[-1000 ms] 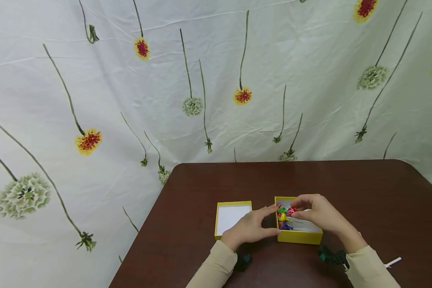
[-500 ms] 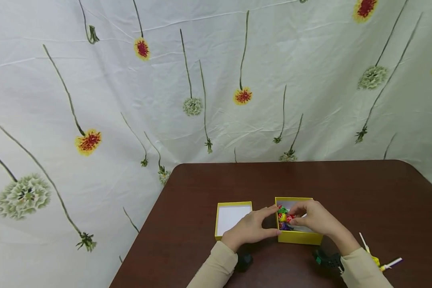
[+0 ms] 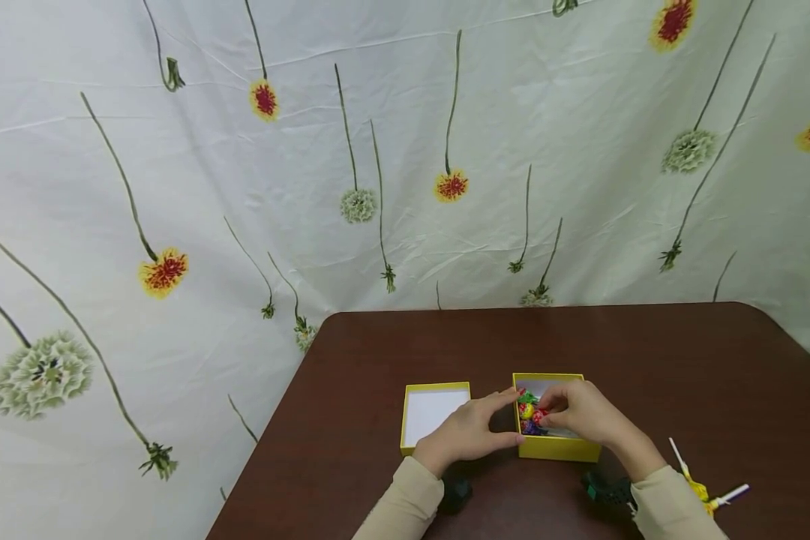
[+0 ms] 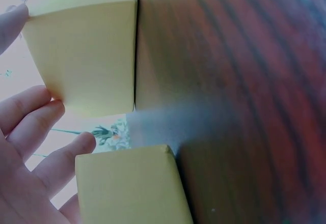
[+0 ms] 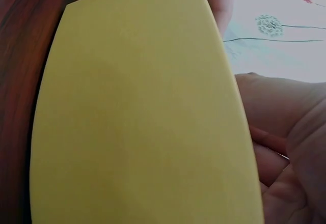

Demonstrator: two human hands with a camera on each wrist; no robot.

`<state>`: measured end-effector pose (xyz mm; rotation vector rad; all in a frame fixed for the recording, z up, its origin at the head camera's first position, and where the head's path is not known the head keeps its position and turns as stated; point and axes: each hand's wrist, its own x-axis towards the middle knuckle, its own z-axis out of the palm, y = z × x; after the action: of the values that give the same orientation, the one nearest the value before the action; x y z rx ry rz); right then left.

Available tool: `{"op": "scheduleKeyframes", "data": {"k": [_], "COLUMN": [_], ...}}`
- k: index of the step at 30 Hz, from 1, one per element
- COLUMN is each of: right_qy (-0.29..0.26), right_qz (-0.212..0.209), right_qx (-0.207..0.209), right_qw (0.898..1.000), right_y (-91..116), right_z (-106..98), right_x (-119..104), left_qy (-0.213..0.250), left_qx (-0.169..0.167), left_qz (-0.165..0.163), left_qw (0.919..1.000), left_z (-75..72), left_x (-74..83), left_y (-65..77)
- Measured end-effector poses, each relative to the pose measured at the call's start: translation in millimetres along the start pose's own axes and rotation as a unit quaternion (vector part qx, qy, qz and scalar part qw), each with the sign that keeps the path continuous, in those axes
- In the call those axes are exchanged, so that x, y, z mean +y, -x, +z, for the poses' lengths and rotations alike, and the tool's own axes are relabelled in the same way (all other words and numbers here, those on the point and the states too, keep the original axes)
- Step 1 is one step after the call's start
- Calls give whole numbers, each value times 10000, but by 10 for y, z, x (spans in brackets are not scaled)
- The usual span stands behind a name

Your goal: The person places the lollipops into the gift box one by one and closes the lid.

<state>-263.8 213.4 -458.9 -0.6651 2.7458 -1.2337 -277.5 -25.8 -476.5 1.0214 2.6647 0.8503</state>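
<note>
Several lollipops in bright wrappers lie at the left inside a yellow box (image 3: 559, 448) on the table. Down in this box, my right hand (image 3: 589, 409) pinches a red-wrapped lollipop (image 3: 538, 415) between thumb and fingers, beside a yellow lollipop (image 3: 527, 411) and a green one (image 3: 528, 397). My left hand (image 3: 469, 427) touches the box's left side with spread, fairly straight fingers. In the left wrist view, fingertips (image 4: 48, 104) meet the box wall. The right wrist view shows mostly the yellow box wall (image 5: 142, 112), with the pinched lollipop hidden behind it.
A shallow yellow lid (image 3: 435, 412) with a white inside lies left of the box. On the right, lollipops with yellow wrappers (image 3: 698, 491) and white sticks lie partly hidden by my right sleeve. The brown table (image 3: 391, 345) ends at a flower-print cloth.
My right hand has lowered the red lollipop toward the front left of the box, beside the others. My left hand has stayed at the box's side. The head view has shifted slightly.
</note>
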Motion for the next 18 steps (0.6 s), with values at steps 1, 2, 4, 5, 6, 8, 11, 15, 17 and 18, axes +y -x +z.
{"op": "scheduleKeyframes", "data": {"k": [1,2,4,5,6,8,11,15,17,18], "right_qy": [-11,-8,-11,-4,-5,31,93,213,273,301], "right_qz": [25,44,90,110,131,145,152,199,256,295], "right_qx": [0,2,-2,-7,-12,-8,-7,51,107,142], "right_qw": [10000,10000,10000,9999,9999,9999,9998,9996,9992,9990], "right_y": [1,1,4,6,8,8,4,-1,-1,0], "right_z": [0,0,3,5,6,7,8,13,14,14], "right_x": [-5,-9,-15,-18,-21,-28,-39,-50,-55,-58], "left_qy": [20,41,83,99,118,122,97,74,79,72], "left_qx": [-1,-4,-23,-32,-40,-47,-33,-13,-19,-19], "left_qz": [-2,-3,-10,-17,-23,-32,-40,-23,-15,-12], "left_qw": [10000,10000,10000,9999,9999,9999,9999,10000,10000,10000], "left_z": [-2,-4,-6,-5,-6,-7,-10,-14,-15,-14], "left_x": [0,1,1,1,2,2,5,10,13,13], "left_y": [-1,-1,1,2,2,4,2,0,-1,0]}}
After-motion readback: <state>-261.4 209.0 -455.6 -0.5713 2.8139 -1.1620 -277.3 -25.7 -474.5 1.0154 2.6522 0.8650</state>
